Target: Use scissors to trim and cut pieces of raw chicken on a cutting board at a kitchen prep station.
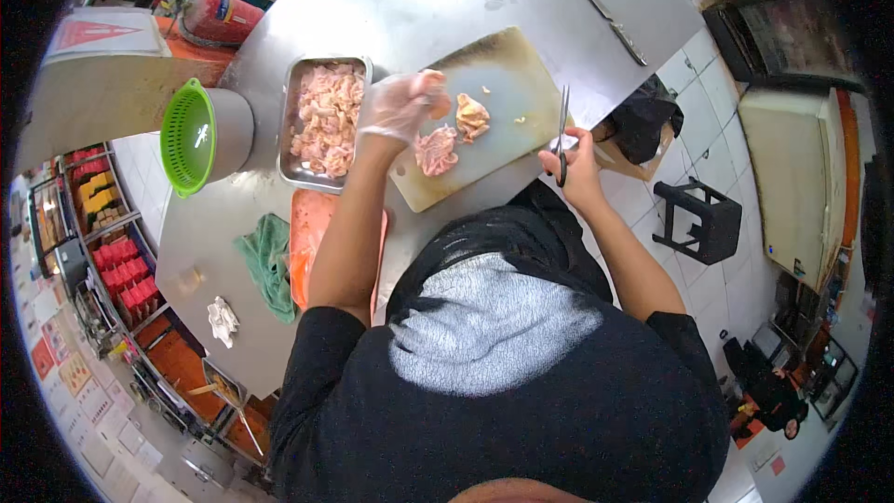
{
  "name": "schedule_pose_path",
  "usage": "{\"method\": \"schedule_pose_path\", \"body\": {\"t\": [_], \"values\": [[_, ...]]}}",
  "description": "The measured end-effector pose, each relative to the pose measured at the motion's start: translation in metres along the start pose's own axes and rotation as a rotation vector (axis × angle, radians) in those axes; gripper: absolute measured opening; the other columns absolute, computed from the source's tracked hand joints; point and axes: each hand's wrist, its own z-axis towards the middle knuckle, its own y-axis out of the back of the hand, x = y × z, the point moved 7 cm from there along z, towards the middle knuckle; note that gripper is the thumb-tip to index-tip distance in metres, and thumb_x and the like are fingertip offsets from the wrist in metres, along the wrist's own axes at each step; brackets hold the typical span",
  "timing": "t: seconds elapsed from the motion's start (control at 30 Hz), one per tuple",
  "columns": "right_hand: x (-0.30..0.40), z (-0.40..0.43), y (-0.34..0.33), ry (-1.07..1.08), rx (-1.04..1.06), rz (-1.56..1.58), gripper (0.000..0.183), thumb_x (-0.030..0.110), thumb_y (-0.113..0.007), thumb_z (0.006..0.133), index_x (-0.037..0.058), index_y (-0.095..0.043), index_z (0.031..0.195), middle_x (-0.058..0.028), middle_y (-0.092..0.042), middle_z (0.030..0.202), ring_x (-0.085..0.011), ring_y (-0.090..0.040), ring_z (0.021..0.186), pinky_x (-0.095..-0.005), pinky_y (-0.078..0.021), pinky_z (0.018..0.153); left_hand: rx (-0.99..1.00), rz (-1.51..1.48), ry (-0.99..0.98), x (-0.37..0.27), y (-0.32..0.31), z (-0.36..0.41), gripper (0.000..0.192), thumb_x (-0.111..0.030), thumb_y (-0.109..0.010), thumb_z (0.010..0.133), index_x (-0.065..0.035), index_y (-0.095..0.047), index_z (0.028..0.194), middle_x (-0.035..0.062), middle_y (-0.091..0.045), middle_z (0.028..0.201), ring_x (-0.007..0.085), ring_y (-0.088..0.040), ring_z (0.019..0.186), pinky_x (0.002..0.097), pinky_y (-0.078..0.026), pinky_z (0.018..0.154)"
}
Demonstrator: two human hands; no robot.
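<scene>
My left hand [394,108], in a clear plastic glove, grips a piece of raw chicken [438,103] over the left part of a worn cutting board [503,133]. Two more pieces lie on the board below it: a pink chicken piece [436,152] and a yellowish, skin-covered chicken piece [472,117]. Small scraps are scattered nearby. At the board's right edge my right hand [578,168] holds black-handled scissors [564,112], blades pointing away from me and nearly together. Left of my gloved hand, a steel tray [285,147] is heaped with cut raw chicken [327,119].
A knife [609,22] lies on the steel table [419,0] at the far right. At left are a tilted green colander in a pot [188,136], a green cloth [269,265] and an orange tray [304,223]. A black stool [698,220] stands on the floor; a person [768,391] is farther back.
</scene>
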Motion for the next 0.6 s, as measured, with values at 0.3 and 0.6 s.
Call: {"method": "schedule_pose_path", "body": {"t": [0.3, 0.6], "values": [[0.064, -0.004, -0.082, 0.104, 0.426, -0.027, 0.065, 0.016, -0.071, 0.082, 0.0049, -0.025, 0.128, -0.0037, -0.061, 0.071, -0.0092, -0.054, 0.06, -0.0224, -0.0397, 0.053, -0.145, -0.658, 0.086, -0.041, 0.125, -0.06, 0.031, -0.03, -0.056, 0.094, -0.0009, -0.064, 0.103, 0.006, -0.067, 0.085, 0.0127, -0.062, 0.078, 0.027, -0.05, 0.073], [0.105, -0.034, -0.16, -0.108, 0.938, 0.163, 0.077, -0.008, -0.076, 0.062, 0.0094, -0.036, 0.126, -0.0107, -0.06, 0.098, -0.0194, -0.062, 0.086, -0.0298, -0.0542, 0.068, -0.66, 0.824, -0.27, -0.127, 0.179, -0.126, 0.018, -0.032, -0.053, 0.086, -0.0207, -0.067, 0.087, 0.0119, -0.065, 0.091, 0.0322, -0.06, 0.088, 0.0392, -0.047, 0.075]]}}
